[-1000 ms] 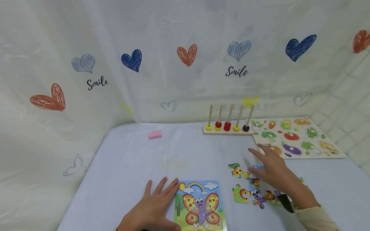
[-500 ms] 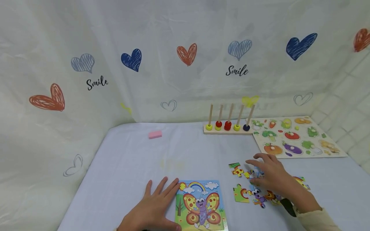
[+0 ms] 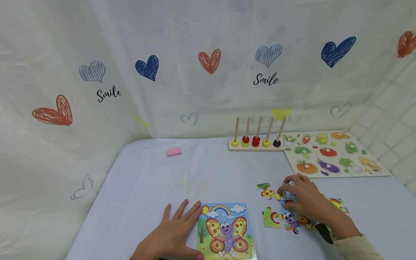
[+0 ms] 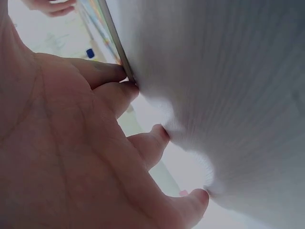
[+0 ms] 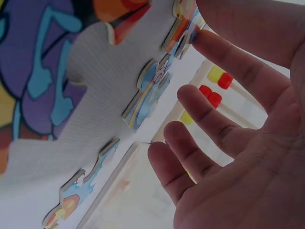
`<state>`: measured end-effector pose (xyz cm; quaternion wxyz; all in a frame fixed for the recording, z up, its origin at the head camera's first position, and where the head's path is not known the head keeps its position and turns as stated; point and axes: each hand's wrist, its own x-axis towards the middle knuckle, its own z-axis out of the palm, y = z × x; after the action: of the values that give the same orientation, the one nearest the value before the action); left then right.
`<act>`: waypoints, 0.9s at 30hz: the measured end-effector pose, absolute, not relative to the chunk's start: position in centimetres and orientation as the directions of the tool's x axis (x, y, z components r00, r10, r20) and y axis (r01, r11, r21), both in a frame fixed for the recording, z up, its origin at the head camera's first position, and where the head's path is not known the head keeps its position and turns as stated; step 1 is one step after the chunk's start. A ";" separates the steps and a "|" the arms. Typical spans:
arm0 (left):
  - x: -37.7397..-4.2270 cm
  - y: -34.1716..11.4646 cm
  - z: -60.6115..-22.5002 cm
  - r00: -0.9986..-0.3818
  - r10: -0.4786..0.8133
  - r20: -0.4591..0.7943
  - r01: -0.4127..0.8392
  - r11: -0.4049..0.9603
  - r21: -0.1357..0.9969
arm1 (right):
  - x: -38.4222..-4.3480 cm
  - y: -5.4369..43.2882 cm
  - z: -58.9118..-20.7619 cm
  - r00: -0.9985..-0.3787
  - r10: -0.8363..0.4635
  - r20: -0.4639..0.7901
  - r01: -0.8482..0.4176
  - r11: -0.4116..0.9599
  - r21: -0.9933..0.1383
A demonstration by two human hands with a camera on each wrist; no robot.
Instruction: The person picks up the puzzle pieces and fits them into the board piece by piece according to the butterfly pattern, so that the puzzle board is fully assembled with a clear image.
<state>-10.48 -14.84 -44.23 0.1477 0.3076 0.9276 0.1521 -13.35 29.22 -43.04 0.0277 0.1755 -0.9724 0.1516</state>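
My left hand (image 3: pixel 173 231) lies on the table with spread fingers, its index fingertip and thumb at the left edge of a square butterfly puzzle board (image 3: pixel 227 234). In the left wrist view the fingertips meet the white cloth beside the board's thin edge (image 4: pixel 116 40). Over on the right, my right hand (image 3: pixel 307 196) bends down over loose puzzle pieces. Its thumb and index finger stand at either side of a small blue puzzle piece (image 3: pixel 287 196), pinching it by the edges. The right wrist view shows the index fingertip at a colourful piece (image 5: pixel 177 36), other fingers reaching past it.
More loose pieces lie around, among them a green corner piece (image 3: pixel 271 218) and a yellow one (image 3: pixel 338 204). Behind stand a bead-and-peg counting stand (image 3: pixel 256 148) and a vegetable puzzle board (image 3: pixel 331 153). A pink block (image 3: pixel 174 151) lies at the back left.
My right hand has come down and back from above the pieces, and its thumb and index finger have drawn closer together around one. My left hand and the butterfly board stay put.
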 end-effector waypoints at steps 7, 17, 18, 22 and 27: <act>-10.6 -15.0 -44.2 -0.762 0.611 -0.214 0.495 0.763 0.415 | -13.5 29.1 -43.2 -0.925 -0.354 0.139 -0.380 0.871 -0.311; -10.6 -15.0 -44.1 -0.771 0.596 -0.225 0.475 0.772 0.422 | -13.6 28.8 -42.2 -0.927 -0.359 0.106 -0.367 0.811 -0.456; -10.6 -15.0 -44.1 -0.771 0.596 -0.226 0.472 0.772 0.425 | -13.6 28.8 -42.0 -0.931 -0.352 0.098 -0.355 0.804 -0.477; -10.5 -14.9 -44.1 -0.771 0.593 -0.230 0.470 0.775 0.423 | -13.5 28.9 -41.3 -0.938 -0.342 0.059 -0.316 0.773 -0.551; -10.4 -14.8 -44.1 -0.772 0.596 -0.220 0.480 0.774 0.414 | -13.5 28.5 -41.0 -0.934 -0.347 0.082 -0.321 0.717 -0.618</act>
<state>-10.44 -14.84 -44.06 0.1719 0.2905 0.9259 0.1695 -13.48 28.48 -40.96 -0.0200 0.1802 -0.9264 0.3299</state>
